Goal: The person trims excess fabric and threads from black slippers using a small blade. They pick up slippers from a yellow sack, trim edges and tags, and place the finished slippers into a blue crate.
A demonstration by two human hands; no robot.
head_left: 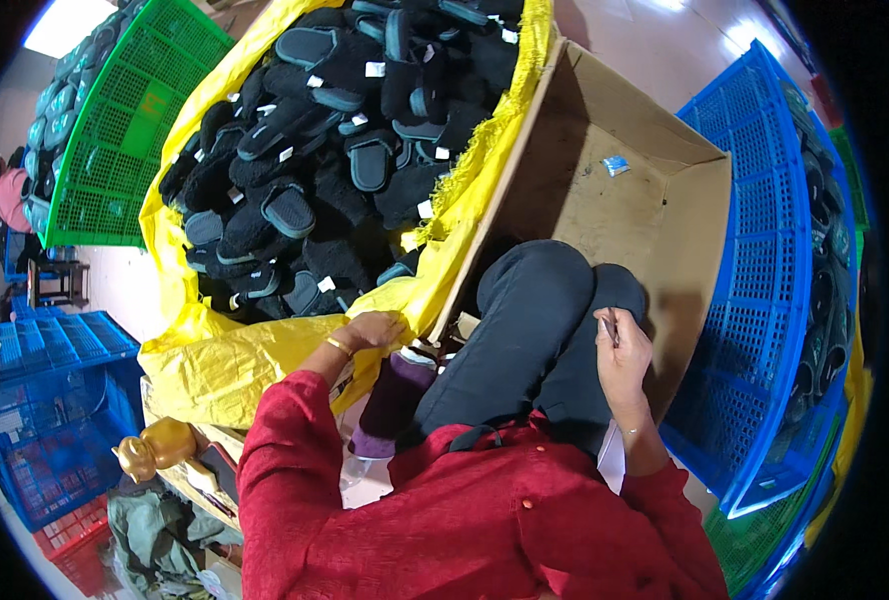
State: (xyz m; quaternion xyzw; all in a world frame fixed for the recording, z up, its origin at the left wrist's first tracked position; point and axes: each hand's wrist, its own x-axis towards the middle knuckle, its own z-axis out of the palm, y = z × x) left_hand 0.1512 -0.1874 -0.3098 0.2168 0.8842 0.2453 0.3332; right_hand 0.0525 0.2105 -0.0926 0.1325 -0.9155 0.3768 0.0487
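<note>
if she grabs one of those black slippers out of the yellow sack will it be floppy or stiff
Probably soft and light: each black slipper looks fuzzy with a thin grey sole. They lie heaped in the yellow sack, so neighbours may tumble. The left hand rests on the sack's edge.

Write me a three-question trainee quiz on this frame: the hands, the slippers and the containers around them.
1. True or false: the left hand rests on the edge of the yellow sack.
2. What fills the yellow sack? A) dark slippers B) bottles C) folded shirts
3. What lies on the floor of the cardboard box, and what colour is the crate to its right?

Key
1. True.
2. A.
3. A small blue-and-white packet; blue. The right hand pinches a small thin item by the knee; too small to identify.
</note>
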